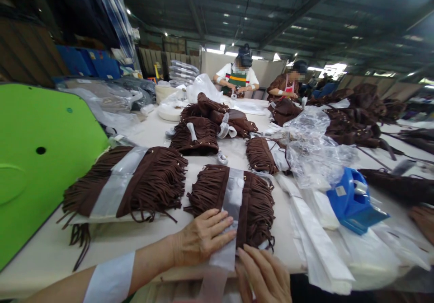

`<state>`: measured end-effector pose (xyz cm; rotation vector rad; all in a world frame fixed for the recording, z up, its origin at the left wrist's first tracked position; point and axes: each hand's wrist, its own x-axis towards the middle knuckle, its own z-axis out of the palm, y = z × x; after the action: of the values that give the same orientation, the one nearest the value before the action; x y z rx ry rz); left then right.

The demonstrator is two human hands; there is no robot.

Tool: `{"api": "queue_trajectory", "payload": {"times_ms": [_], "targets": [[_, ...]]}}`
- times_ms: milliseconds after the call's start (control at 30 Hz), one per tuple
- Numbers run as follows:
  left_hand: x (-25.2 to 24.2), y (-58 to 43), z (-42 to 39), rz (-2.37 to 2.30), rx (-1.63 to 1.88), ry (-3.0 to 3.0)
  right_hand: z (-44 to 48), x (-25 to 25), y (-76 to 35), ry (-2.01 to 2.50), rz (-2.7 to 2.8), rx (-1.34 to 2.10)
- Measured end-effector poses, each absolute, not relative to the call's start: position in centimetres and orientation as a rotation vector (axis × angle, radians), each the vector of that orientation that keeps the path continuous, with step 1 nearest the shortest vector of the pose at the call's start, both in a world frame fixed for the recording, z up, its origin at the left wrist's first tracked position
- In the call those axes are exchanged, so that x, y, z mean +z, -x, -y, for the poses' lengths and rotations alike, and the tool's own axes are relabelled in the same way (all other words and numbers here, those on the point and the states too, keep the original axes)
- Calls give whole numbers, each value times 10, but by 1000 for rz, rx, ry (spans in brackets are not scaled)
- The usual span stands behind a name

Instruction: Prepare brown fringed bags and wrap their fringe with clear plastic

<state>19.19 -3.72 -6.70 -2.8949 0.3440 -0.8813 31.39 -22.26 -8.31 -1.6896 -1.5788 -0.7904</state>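
A brown fringed suede piece (252, 206) lies on the white table (111, 240) right in front of me, with a clear plastic band (230, 212) wrapped across its middle. My left hand (200, 237) lies flat on the near end of that band, fingers stretched out and slightly spread. My right hand (264, 273) rests just below the fringed piece at the table's front edge, fingers extended toward the band's lower end. A second banded fringed piece (135, 183) lies to the left.
A green machine cover (37, 158) stands at the left. A blue tape dispenser (354, 201) sits at the right among white strips (318, 240) and crumpled clear plastic (312, 145). More brown fringed pieces (200, 133) are piled farther back. Two people (237, 77) work at the far end.
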Motion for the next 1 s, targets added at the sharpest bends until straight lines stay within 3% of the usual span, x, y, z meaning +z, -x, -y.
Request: {"api": "queue_trajectory", "payload": {"times_ms": [367, 733, 1000], "targets": [[-70, -192, 37, -321, -891, 2987, 200, -98, -315, 1559, 1637, -675], [-73, -192, 37, -399, -984, 2934, 204, -102, -324, 1474, 1941, -880], [-47, -186, 32, -396, -461, 3364, 209, -118, -324, 1506, 1915, -828]]}}
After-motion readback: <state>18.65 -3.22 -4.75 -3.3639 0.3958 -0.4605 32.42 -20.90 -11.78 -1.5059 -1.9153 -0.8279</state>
